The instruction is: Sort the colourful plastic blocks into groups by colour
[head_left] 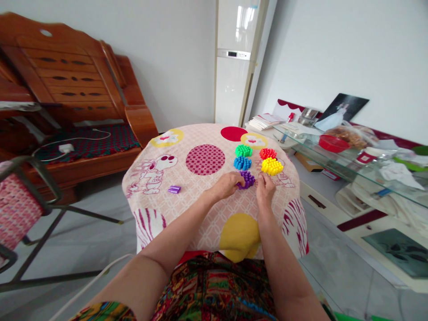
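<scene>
A cluster of small purple knobbed pieces (246, 179) lies on the cloth-covered table (200, 209). My left hand (228, 184) is at its left side, fingers curled against the pieces; what they grip is hidden. Just right of the cluster is my right hand (265, 188), its thumb and fingertips pinched together, on something too small to make out. Beyond the hands sit similar clusters: blue (242, 163), green (244, 150), red (268, 154) and yellow (272, 166). Off to the left lies a small purple-and-white striped piece (174, 189), apart from both hands.
A glass-topped cabinet (377, 167) with papers, a red bowl (333, 142) and plastic bags runs along the right. A wooden bench (76, 107) and a metal-framed chair (30, 205) are at left. A tall white cabinet-like unit (232, 80) stands behind the table.
</scene>
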{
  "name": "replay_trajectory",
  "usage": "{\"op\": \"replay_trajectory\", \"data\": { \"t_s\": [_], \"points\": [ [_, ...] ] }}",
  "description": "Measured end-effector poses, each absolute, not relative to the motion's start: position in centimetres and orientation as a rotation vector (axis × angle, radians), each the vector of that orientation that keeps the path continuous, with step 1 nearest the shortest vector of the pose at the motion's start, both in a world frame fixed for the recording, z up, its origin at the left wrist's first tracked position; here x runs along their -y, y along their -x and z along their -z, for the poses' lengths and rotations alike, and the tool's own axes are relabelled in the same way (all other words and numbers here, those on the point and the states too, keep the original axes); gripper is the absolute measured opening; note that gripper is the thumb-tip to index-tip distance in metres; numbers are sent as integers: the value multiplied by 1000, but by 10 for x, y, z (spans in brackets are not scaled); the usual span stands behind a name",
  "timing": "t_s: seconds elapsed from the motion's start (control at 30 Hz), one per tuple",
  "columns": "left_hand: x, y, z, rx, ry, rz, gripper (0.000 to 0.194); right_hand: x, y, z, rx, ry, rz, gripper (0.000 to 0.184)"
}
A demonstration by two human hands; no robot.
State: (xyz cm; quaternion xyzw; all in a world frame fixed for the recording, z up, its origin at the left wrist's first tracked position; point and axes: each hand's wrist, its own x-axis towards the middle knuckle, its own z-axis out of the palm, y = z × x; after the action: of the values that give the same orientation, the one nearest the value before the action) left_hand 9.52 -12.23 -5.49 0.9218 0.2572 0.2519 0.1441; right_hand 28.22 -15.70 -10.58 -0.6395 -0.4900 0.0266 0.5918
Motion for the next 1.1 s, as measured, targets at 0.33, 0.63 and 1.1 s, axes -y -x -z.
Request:
{"op": "replay_trajectory", "data": {
  "t_s": [0.33,0.63,1.1],
  "points": [
    [132,-87,55,-995,-2577,-941,30,156,-283,107,1144,1487,-71,38],
    [134,58,36,-1852,-2300,-493,28,154,-283,109,1142,1497,-61,34],
    [133,55,35,-1726,-2255,-517,14,154,-283,107,1132,1513,-57,34]
  ]
}}
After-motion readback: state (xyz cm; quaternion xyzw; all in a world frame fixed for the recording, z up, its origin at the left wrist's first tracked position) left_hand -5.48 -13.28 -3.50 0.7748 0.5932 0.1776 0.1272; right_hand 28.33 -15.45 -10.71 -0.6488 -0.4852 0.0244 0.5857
